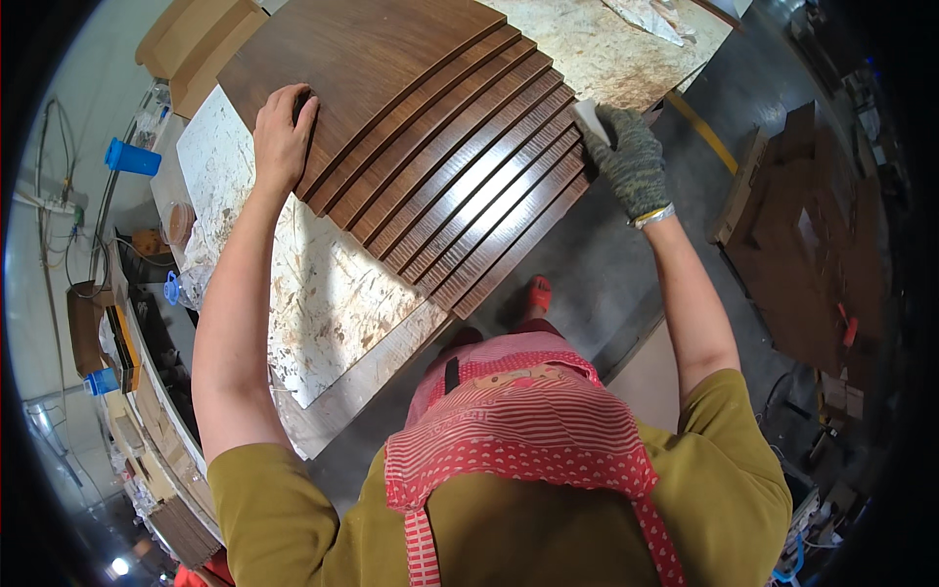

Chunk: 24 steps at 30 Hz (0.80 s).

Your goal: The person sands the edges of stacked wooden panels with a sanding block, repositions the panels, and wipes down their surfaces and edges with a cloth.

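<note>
Dark brown wood-grain panels [391,68] lie stacked on the worktable, fanned out like steps with curved, glossy edges. My bare left hand [282,137] rests on the top panel near its left edge. Its fingers are bent and its thumb is apart, with a dark gap between them. On my right hand [631,161] is a grey-green knitted glove with a yellow cuff. That hand holds a small pale, flat-sided block [591,121] against the right-hand ends of the fanned panels. What the block is made of cannot be made out.
The worktable [333,313] has a white, brown-stained top. Left of it stand a blue cup [132,158], an open cardboard box [201,54] and a clear bottle with a blue cap [191,287]. Large brown boards [812,235] stand on the right, beyond a yellow floor line [702,132].
</note>
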Tool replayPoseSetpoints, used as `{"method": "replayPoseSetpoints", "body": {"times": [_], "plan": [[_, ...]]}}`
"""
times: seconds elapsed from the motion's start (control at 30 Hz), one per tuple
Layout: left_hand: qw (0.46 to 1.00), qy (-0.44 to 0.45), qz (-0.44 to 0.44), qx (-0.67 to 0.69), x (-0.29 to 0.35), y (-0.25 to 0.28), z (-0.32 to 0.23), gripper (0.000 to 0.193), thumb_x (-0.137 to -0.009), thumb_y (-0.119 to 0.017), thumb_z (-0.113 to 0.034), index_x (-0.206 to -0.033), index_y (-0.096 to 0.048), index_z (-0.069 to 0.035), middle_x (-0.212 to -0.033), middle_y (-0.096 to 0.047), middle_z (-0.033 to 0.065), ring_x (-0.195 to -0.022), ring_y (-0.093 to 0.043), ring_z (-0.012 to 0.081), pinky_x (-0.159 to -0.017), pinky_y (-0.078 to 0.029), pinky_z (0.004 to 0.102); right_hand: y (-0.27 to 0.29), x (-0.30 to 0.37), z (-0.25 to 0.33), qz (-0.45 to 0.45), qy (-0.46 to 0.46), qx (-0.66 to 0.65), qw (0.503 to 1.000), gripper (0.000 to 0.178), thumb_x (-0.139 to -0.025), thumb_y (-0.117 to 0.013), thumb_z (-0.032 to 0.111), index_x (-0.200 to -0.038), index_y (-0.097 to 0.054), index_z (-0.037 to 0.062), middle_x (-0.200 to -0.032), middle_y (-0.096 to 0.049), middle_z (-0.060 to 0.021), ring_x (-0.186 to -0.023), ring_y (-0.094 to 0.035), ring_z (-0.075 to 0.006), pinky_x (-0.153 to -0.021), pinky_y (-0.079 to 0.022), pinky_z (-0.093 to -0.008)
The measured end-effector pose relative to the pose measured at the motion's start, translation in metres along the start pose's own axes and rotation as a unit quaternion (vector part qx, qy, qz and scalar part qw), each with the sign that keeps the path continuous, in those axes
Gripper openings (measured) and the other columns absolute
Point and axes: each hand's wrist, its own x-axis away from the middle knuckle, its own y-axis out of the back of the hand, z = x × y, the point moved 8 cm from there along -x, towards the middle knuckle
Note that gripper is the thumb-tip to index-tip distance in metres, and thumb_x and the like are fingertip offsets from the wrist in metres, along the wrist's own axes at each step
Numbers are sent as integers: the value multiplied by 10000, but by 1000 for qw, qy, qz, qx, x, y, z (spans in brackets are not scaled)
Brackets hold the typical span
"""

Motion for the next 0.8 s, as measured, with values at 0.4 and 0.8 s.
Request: {"method": "replayPoseSetpoints", "body": {"times": [0.4, 0.8], "plan": [[998, -53, -32, 7, -13, -8, -5, 330, -887, -532, -338, -1098, -597, -93, -1139, -583, 102, -1061, -526, 323, -916, -411, 391, -53, 136, 236, 338, 184, -221, 896, 369, -785, -642, 256, -1086, -602, 46, -997, -594, -159, -904, -589, -293, -773, -495, -410], [1000, 2, 12, 4, 0, 0, -5, 321, -895, -540, -312, -1115, -583, -82, -1185, -551, 92, -1104, -495, 305, -933, -395, 386, 7, -28, -20, -1, -22, -19, 1000, 417, -798, -647, 261, -1130, -587, 15, -1079, -598, -185, -1017, -571, -317, -891, -444, -383]]}}
